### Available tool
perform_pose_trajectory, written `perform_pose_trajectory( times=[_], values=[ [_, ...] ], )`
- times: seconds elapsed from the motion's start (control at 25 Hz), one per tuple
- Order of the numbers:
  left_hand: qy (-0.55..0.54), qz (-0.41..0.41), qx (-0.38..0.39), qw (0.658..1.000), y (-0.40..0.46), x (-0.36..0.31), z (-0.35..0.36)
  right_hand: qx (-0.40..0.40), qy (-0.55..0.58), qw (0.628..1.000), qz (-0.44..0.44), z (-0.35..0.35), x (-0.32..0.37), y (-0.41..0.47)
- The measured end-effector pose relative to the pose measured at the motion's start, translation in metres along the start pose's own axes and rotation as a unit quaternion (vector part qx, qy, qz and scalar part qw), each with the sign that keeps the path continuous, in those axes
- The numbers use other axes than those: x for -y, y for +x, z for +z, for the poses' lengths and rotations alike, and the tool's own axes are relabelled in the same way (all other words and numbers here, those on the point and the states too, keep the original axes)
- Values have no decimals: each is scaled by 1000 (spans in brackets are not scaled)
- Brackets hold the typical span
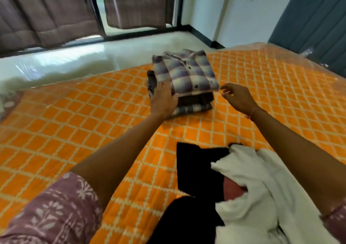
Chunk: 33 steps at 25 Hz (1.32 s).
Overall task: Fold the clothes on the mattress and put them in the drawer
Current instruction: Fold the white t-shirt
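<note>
Clothes sit folded in a stack (187, 86) on the orange mattress (74, 123), a plaid shirt (184, 71) on top. We see the left hand (162, 101) flat against the stack's left side, fingers straight. The right hand (237, 98) hovers just beside it, loosely open, holding nothing. Unfolded black (198, 167) and white garments (250, 183) lie nearer us.

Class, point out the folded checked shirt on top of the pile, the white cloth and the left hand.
checked shirt (187, 73), head view, middle of its front.
white cloth (249, 187), head view, its crumpled middle.
left hand (163, 99), head view, back of the hand.
</note>
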State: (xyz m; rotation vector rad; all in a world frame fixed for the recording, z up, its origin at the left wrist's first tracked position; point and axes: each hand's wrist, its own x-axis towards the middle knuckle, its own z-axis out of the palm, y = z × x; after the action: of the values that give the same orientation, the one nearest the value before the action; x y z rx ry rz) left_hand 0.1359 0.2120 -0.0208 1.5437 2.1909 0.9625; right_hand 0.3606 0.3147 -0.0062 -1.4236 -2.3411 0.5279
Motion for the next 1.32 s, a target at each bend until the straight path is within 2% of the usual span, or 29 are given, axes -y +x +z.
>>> perform_pose_trajectory(
  times=[0.12, 0.24, 0.32, 0.36, 0.44, 0.56, 0.64, 0.72, 0.76, 0.84, 0.92, 0.96, 1.08, 1.16, 1.24, 1.32],
  values=[
    [-26, 57, 112, 992, -70, -43, 21, 55, -33, 998, -17, -23, 2, -71],
    [-41, 167, 267, 948, -150, -99, 53, 126, -80, 989, 3, -46, -11, -144],
    [6, 207, 353, 912, -193, -126, 73, 200, -184, 960, 67, -62, -30, -181],
    [59, 228, 368, 899, -208, -134, 81, 221, -241, 938, 118, -69, -42, -197],
    [136, 241, 340, 899, -229, -141, 92, 234, -272, 910, 209, -79, -61, -224],
    [113, 228, 271, 928, -236, -148, 93, 187, -117, 943, 249, -71, -77, -245],
    [58, 219, 247, 942, -234, -146, 92, 88, -77, 970, 213, -59, -78, -247],
    [-14, 165, 231, 959, -230, -143, 87, -16, -31, 985, 169, -52, -68, -245],
    [-78, 128, 230, 962, -228, -141, 85, -56, 31, 986, 154, -50, -54, -242],
    [-208, 56, 249, 944, -222, -138, 74, -96, 141, 979, 111, -50, -14, -229],
    [-332, 15, 262, 906, -214, -132, 63, -73, 189, 978, 43, -50, 35, -211],
    [-387, 1, 244, 889, -209, -128, 57, -57, 202, 978, 5, -51, 58, -203],
    [-503, -124, 128, 846, -195, -118, 28, -7, 265, 963, -52, -47, 96, -193],
    [-575, -193, 70, 792, -179, -106, -1, 73, 201, 975, -54, -48, 89, -199],
    [-632, -201, 37, 747, -162, -87, -35, 177, 111, 978, -3, -51, 63, -210],
    [-645, -199, 14, 737, -148, -56, -71, 221, -2, 974, 44, -47, 49, -214]
  ],
)
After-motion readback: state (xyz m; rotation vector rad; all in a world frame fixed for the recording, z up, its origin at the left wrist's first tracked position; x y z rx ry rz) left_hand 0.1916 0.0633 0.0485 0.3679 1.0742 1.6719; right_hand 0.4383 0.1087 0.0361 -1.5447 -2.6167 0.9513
